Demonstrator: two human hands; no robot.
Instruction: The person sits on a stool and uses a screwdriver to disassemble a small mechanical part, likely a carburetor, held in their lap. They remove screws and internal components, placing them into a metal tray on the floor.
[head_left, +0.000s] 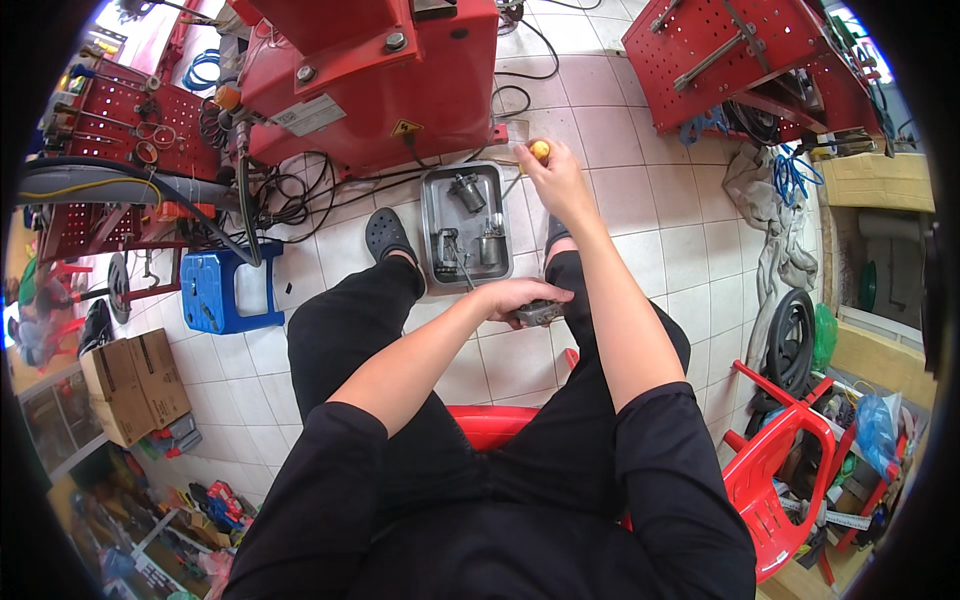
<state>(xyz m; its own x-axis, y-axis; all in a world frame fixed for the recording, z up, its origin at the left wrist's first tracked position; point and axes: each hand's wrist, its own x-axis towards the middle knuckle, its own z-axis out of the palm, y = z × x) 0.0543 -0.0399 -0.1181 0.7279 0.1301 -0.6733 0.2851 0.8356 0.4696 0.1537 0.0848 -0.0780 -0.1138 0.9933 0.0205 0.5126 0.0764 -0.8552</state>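
My left hand (pixel 508 298) is closed on a grey metal part (pixel 541 312), held low between my knees; its underside is hidden by the fingers. Ahead and to the right, my right hand (pixel 560 184) grips the yellow handle of a screwdriver (pixel 540 150), its thin shaft slanting down toward the tray. On the floor between my feet lies a grey metal tray (pixel 428 215). Inside it are a dark cylindrical metal part (pixel 466 193) at the far end, a second cylindrical part (pixel 490 250) nearer me on the right, and a smaller dark piece (pixel 449 245) on the left.
A large red machine (pixel 390 90) stands beyond the tray, with black cables (pixel 320 190) trailing on the tiles. At left are a blue step stool (pixel 225 290) and a cardboard box (pixel 135 385). A red perforated panel (pixel 700 60) rises far right; a red plastic chair (pixel 770 500) stands near right.
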